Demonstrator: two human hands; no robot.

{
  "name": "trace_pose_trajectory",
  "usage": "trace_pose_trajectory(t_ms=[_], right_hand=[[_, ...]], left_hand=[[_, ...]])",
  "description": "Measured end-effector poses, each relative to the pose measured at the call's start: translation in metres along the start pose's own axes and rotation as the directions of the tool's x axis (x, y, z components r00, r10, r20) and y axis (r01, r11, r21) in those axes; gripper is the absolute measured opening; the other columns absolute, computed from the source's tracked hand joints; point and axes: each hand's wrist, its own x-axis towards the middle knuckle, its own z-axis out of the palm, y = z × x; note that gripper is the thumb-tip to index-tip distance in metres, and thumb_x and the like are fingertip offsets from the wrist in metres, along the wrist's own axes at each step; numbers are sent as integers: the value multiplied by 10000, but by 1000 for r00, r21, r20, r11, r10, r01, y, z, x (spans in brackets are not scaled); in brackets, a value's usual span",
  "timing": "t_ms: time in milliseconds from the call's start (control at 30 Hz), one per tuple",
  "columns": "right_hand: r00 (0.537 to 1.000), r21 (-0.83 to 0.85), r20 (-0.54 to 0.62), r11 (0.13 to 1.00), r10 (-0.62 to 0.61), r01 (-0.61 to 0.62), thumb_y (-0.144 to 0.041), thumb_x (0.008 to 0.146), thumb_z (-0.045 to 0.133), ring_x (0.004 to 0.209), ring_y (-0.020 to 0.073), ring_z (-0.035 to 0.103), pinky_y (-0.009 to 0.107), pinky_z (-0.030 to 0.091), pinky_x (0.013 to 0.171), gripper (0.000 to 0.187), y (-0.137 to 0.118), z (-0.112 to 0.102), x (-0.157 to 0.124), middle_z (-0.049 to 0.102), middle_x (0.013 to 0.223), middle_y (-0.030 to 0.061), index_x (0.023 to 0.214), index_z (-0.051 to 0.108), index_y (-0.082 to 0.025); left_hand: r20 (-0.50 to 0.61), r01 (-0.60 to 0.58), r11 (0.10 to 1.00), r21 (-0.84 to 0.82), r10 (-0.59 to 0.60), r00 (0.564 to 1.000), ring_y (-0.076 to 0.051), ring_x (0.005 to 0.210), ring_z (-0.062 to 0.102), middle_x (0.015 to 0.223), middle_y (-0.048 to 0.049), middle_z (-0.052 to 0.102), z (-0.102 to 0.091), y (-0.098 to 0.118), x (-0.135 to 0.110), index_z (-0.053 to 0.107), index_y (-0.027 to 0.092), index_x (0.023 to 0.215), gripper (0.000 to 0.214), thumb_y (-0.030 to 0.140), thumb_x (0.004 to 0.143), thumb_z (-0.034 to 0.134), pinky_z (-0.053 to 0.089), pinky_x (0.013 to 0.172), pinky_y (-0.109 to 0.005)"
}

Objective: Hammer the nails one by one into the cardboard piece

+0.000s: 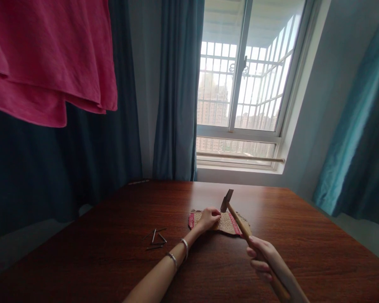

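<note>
My right hand (pixel 262 256) is wrapped round the wooden handle of a hammer (pixel 239 219). The hammer's dark metal head is raised at a tilt just above the fingertips of my left hand (pixel 209 219). Those fingers are pinched on a nail (pixel 220 213), mostly hidden by the fingers and the hammer head. Under my left hand a flat, irregular piece (pixel 229 226) lies on the table, tan with dark dots and red-pink bands. Several loose nails (pixel 154 236) are scattered to the left of my left forearm, which wears two silver bangles (pixel 185 247).
The brown wooden table (pixel 107 256) reaches to the wall below a barred window (pixel 240 84). Blue curtains (pixel 178 97) hang at the back and right. A pink cloth (pixel 50 54) hangs at the upper left, over the table's left side.
</note>
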Motion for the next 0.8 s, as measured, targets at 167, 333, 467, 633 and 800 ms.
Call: trace_pose_trajectory(t_ms=[167, 333, 467, 633, 800], right_hand=[[998, -2, -4, 998, -56, 56, -468, 684, 637, 269, -16, 264, 114, 234, 223, 331, -1, 7, -2, 454, 564, -86, 804, 485, -198], [999, -56, -42, 998, 2, -4, -485, 636, 667, 259, -12, 279, 128, 234, 220, 370, -5, 7, 1, 473, 552, -80, 723, 457, -194], [1000, -65, -23, 998, -17, 15, -484, 640, 667, 255, -9, 271, 123, 214, 219, 371, -12, 13, -1, 458, 544, -92, 782, 468, -206], [999, -115, -39, 993, -33, 28, -501, 656, 656, 256, -14, 275, 113, 198, 215, 381, -9, 20, -4, 476, 564, -80, 738, 431, -204], [999, -140, -21, 990, -38, 35, -499, 669, 650, 263, -9, 285, 115, 221, 215, 375, -13, 20, -5, 470, 564, -82, 770, 439, -206]], left_hand=[[1, -5, 1000, -15, 5, 1000, -150, 729, 599, 793, -49, 685, -1, 0, 0, 691, 125, 809, 222, 248, 694, 546, 437, 674, -226], [15, -3, 1000, -7, 3, 1000, -154, 739, 595, 796, -47, 684, -3, 3, -1, 693, 127, 810, 223, 247, 688, 550, 434, 681, -230], [11, -29, 999, 16, 29, 1000, -151, 731, 587, 780, -43, 675, -4, 7, -3, 693, 125, 782, 209, 234, 693, 538, 425, 680, -229], [11, -35, 999, 8, 35, 999, -148, 725, 581, 780, -40, 668, -4, 7, -3, 688, 127, 786, 207, 227, 694, 532, 422, 665, -225], [17, -31, 999, 22, 30, 999, -149, 740, 578, 799, -43, 664, -4, 8, -4, 685, 128, 787, 198, 227, 692, 543, 423, 682, -226]])
